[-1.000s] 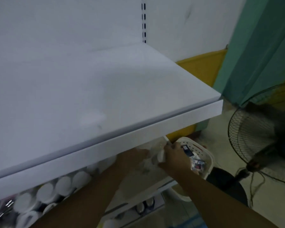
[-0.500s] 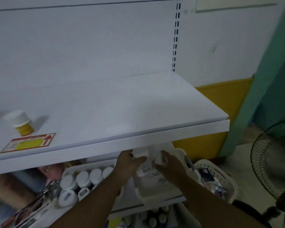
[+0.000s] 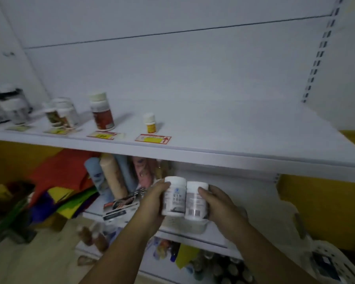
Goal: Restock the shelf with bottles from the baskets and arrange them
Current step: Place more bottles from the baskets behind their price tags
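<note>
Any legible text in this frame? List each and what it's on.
Nothing reads clearly.
Left white bottle, in the left hand: blue logo, dark print, blurred.
Right white bottle, in the right hand: barcode, print blurred.
Price tag with red arrow on the shelf: figures blurred.
Brown-label bottle: label blurred.

Dim, bluish, even light. The brown-labelled bottle (image 3: 102, 114) on the shelf (image 3: 234, 128) casts a soft shadow toward two o'clock. Jars (image 3: 8, 108) at nine o'clock are blurred; straight lines bend outward.

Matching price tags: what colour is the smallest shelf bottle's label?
Yellow-orange label, clearest in head view.
</note>
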A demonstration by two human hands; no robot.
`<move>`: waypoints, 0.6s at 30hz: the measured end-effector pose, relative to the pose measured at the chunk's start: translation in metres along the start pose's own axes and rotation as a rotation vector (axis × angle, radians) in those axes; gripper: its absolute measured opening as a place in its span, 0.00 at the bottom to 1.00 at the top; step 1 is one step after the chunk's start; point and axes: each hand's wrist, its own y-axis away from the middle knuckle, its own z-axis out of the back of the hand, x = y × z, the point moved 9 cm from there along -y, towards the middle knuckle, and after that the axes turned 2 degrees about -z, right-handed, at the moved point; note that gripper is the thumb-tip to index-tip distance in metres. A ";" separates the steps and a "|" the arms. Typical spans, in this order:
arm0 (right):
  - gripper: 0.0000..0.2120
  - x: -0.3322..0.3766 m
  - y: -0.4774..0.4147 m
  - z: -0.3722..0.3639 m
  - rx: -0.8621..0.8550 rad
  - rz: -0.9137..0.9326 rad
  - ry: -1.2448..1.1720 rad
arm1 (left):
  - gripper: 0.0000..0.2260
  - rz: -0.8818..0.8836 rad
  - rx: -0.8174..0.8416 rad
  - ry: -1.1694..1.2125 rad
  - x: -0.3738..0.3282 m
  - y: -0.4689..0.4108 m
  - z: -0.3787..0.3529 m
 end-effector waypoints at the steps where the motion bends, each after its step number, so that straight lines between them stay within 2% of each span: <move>1: 0.15 0.000 0.005 -0.024 0.051 -0.013 -0.047 | 0.12 -0.023 -0.032 0.013 -0.010 0.014 0.014; 4: 0.23 0.005 0.023 -0.091 0.183 -0.062 -0.229 | 0.19 -0.156 -0.104 -0.017 -0.049 0.056 0.045; 7: 0.25 0.015 0.045 -0.155 0.314 -0.163 -0.407 | 0.22 -0.282 -0.137 -0.061 -0.097 0.097 0.064; 10: 0.28 0.041 0.065 -0.205 0.438 -0.109 -0.376 | 0.23 -0.360 -0.129 -0.052 -0.137 0.132 0.078; 13: 0.33 0.060 0.085 -0.248 0.569 -0.064 -0.368 | 0.18 -0.435 -0.112 -0.049 -0.171 0.160 0.093; 15: 0.32 0.063 0.092 -0.273 0.596 -0.108 -0.453 | 0.16 -0.476 -0.112 -0.040 -0.193 0.178 0.108; 18: 0.30 0.063 0.103 -0.314 0.635 -0.201 -0.631 | 0.20 -0.531 -0.108 -0.033 -0.224 0.204 0.139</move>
